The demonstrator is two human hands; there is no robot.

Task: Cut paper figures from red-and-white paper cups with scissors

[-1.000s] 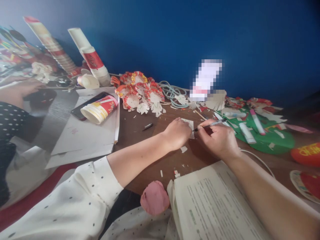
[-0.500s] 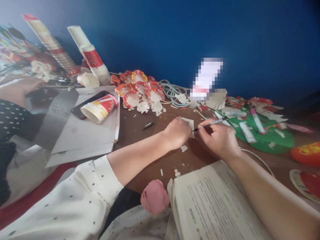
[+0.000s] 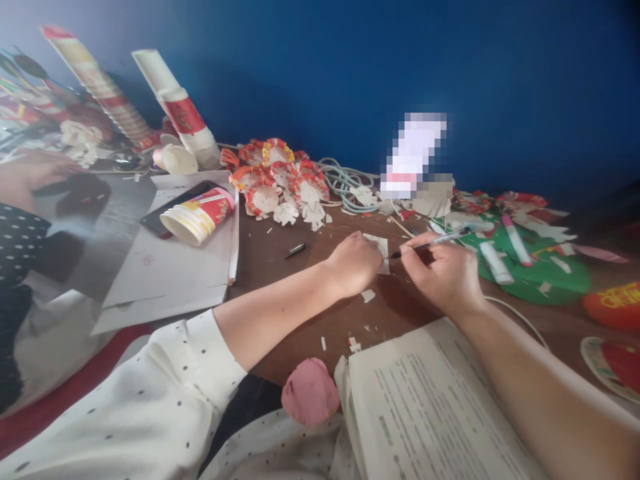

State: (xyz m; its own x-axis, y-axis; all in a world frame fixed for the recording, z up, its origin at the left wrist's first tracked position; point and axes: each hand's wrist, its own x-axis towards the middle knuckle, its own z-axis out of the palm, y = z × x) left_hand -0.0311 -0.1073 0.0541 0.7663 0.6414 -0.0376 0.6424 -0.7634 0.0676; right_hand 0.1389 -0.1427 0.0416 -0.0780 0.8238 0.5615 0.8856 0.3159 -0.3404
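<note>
A small white piece of paper [image 3: 384,261] lies on the brown table, partly hidden under my left hand [image 3: 354,263]. That hand is closed, its curled fingers pressing the paper down. My right hand [image 3: 445,273] grips a black-tipped marker pen [image 3: 457,233] between thumb and fingers. The pen's tip is just right of the paper, apart from it. A black pen cap [image 3: 296,251] lies on the table left of my left hand. Below my hands is a torn paper scrap [image 3: 368,295].
Red-and-white cut paper cup pieces [image 3: 280,177] are heaped at the back beside a coiled cable [image 3: 345,180]. Paper cups [image 3: 197,217] lie on a phone at left. Glue sticks [image 3: 496,263] rest on a green sheet [image 3: 555,287]. A printed booklet [image 3: 415,393] is in front.
My right hand has moved slightly right, drawing the pen tip off the paper's edge. My left hand stays in place. At far left, another person's arm has shifted a little.
</note>
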